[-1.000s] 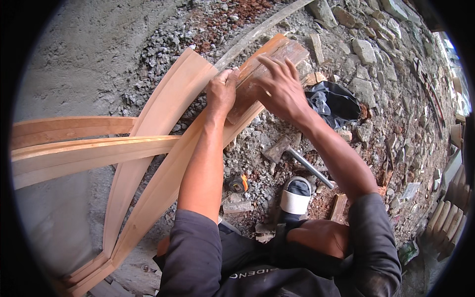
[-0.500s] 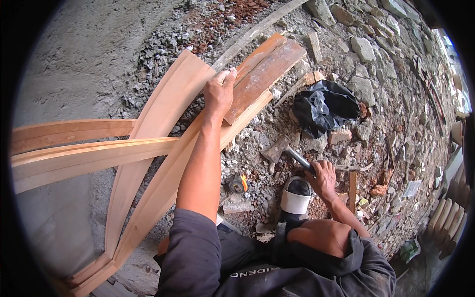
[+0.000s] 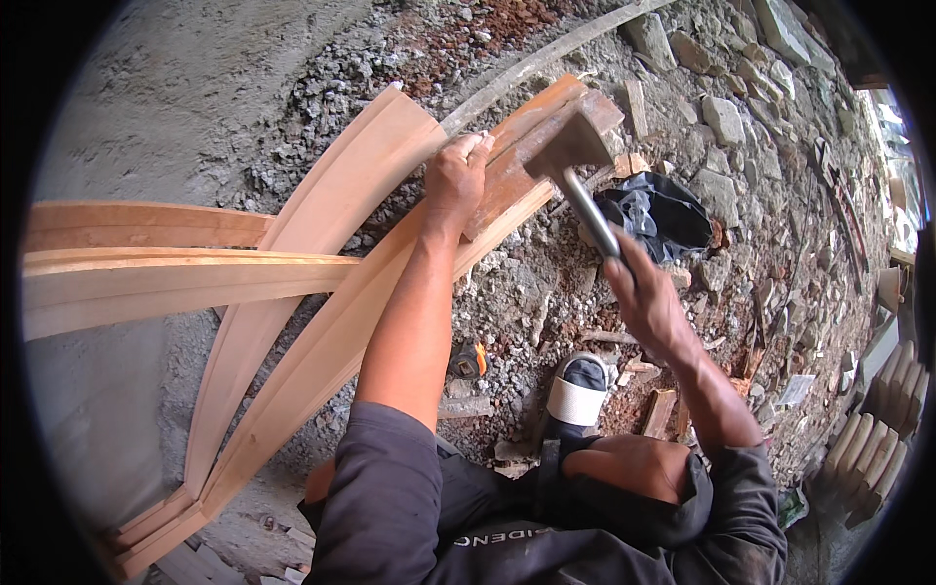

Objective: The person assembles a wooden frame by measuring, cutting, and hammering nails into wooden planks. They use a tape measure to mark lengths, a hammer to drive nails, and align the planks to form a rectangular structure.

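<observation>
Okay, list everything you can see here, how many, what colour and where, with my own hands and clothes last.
Reddish-brown board: one or two pieces, upper centre
Hatchet-like tool: one, grey, upper centre, head overlapping the board
Long wooden lengths: at least four, pale tan, left and centre
Narrow strip: one, grey, top centre
Tape measure: one, black and orange, centre
Plastic sheet: one, black, right of centre
Stones: many, mostly grey, top and right
Ridged pieces: several, tan, lower right
Rough surface: one, grey, upper left
Left grip: one, curled at the board's left edge
Right grip: one, around the tool's handle
Sleeves: two, dark grey, bottom
Sandal: one, white-strapped, bottom centre
</observation>
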### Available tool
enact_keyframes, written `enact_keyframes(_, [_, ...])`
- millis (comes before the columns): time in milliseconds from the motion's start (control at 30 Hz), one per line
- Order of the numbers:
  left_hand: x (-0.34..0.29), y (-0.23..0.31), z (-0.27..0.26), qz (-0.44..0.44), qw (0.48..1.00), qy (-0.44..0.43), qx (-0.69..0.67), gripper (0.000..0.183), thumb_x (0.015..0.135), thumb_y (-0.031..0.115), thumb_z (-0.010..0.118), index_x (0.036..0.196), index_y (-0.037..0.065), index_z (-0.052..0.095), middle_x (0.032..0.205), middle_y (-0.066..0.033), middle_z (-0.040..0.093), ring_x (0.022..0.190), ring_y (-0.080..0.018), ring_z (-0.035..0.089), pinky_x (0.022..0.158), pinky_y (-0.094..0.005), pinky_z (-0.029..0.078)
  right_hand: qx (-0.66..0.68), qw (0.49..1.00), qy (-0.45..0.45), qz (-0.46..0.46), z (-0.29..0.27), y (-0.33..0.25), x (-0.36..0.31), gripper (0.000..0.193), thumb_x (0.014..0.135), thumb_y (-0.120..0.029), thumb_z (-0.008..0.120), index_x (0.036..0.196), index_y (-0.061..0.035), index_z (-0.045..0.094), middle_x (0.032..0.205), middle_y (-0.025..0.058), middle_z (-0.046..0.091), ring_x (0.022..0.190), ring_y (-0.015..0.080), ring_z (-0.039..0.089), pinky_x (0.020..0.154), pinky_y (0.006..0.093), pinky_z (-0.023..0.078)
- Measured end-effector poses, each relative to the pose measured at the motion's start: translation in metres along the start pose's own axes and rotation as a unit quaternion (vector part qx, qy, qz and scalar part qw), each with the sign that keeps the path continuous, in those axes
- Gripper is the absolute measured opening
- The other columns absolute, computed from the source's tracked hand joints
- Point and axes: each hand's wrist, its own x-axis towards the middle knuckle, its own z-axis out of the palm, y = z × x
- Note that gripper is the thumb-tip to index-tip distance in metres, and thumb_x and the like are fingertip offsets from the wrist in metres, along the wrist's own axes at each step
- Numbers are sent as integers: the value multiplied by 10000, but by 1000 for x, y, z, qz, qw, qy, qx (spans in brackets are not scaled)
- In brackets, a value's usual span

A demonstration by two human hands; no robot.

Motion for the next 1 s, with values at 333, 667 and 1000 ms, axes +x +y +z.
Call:
enact_keyframes(333, [1, 0, 0, 20, 999, 8, 32, 255, 926, 199, 549, 945, -18, 682, 960, -208, 679, 887, -364, 657, 797, -401, 515, -188, 981, -17, -54, -2, -37, 82, 473, 978, -307, 494, 1408, -127, 418, 955, 228, 671, 744, 352, 678, 645, 449, 532])
enact_keyframes(667, [3, 8, 2, 16, 1000, -2, -8, 242, 916, 170, 522, 1027, 9, 664, 973, -198, 681, 884, -360, 660, 810, -401, 519, -189, 979, -13, -71, -8, -36, 80, 463, 979, -340, 486, 1384, -118, 450, 767, 209, 660, 699, 312, 680, 648, 436, 526])
enact_keyframes(1000, [1, -1, 6, -26, 998, 58, -3, 364, 951, 137, 474, 1246, -22, 332, 1047, -253, 622, 921, -380, 641, 800, -419, 523, -140, 984, 61, -89, 5, -43, 71, 480, 969, -257, 532, 1417, -136, 414, 720, 196, 625, 620, 319, 637, 604, 444, 505])
